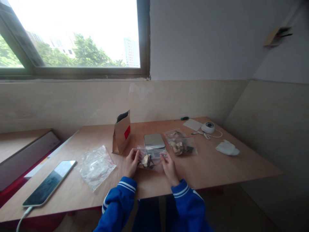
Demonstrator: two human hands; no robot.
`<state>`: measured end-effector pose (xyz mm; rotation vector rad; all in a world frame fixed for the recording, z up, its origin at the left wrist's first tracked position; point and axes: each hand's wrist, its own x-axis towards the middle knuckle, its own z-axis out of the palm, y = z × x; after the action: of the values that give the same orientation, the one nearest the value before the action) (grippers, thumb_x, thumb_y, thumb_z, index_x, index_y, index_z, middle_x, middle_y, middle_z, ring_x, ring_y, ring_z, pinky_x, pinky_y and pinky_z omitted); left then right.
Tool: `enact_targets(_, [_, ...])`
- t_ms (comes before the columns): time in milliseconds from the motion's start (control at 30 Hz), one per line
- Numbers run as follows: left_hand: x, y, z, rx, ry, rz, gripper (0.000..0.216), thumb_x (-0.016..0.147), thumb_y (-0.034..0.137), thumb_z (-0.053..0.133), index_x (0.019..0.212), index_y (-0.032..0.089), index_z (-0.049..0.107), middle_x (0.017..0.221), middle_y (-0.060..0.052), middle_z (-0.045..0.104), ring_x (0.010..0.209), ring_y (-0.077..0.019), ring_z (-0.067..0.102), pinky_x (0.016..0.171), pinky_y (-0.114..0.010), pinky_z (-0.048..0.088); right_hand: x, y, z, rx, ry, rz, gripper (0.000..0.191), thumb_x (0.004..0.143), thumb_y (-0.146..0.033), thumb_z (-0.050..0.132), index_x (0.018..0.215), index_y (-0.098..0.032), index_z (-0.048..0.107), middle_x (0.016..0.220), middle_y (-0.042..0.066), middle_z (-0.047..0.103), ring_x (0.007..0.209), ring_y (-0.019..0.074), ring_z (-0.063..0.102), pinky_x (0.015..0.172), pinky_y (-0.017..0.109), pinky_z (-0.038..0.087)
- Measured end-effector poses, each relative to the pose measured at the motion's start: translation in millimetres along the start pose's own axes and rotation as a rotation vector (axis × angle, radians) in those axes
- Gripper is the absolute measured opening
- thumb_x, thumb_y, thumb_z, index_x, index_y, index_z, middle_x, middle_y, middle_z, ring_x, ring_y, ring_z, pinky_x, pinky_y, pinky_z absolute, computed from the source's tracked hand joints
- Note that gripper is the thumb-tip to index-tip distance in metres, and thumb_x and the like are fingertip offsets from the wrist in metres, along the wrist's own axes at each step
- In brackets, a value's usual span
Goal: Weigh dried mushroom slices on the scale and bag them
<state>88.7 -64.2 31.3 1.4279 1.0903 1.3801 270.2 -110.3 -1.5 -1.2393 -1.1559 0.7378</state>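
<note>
A small clear zip bag (151, 157) with dark dried pieces inside lies on the wooden table (217, 167) in front of me. My left hand (132, 162) pinches its left end and my right hand (169, 167) pinches its right end near the top seal. Just behind the bag sits a flat silver scale (154, 140). A brown paper pouch (122, 132) with a red label stands open behind my left hand. A second filled zip bag (181, 142) lies to the right of the scale.
A pile of unfilled clear bags (96, 166) lies left of my hands, and a phone on a cable (49, 183) lies further left. At the back right are a white round device (208, 127) with a cord, a white card (192, 124) and a crumpled tissue (227, 148).
</note>
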Motion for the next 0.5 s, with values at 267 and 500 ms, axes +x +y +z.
enact_targets(267, [-1.6, -0.3, 2.2, -0.040, -0.023, -0.073, 0.032, 0.074, 0.049, 0.061, 0.086, 0.019, 0.058, 0.066, 0.002, 0.062, 0.048, -0.0108, 0.055, 0.043, -0.021, 0.042, 0.4, 2.2, -3.9, -0.036, 0.053, 0.001, 0.040, 0.090, -0.054, 0.037, 0.096, -0.021, 0.059, 0.067, 0.003, 0.063, 0.061, 0.0189, 0.061, 0.056, 0.028, 0.047])
enact_targets(500, [-0.6, -0.8, 0.9, -0.064, 0.012, -0.041, 0.030, 0.074, 0.046, 0.062, 0.081, 0.018, 0.058, 0.067, 0.002, 0.061, 0.050, -0.0106, 0.057, 0.044, -0.020, 0.043, 2.7, -3.6, -7.1, -0.065, 0.157, -0.066, 0.036, 0.090, -0.048, 0.040, 0.093, -0.019, 0.061, 0.083, 0.006, 0.065, 0.071, 0.0189, 0.061, 0.069, 0.030, 0.049])
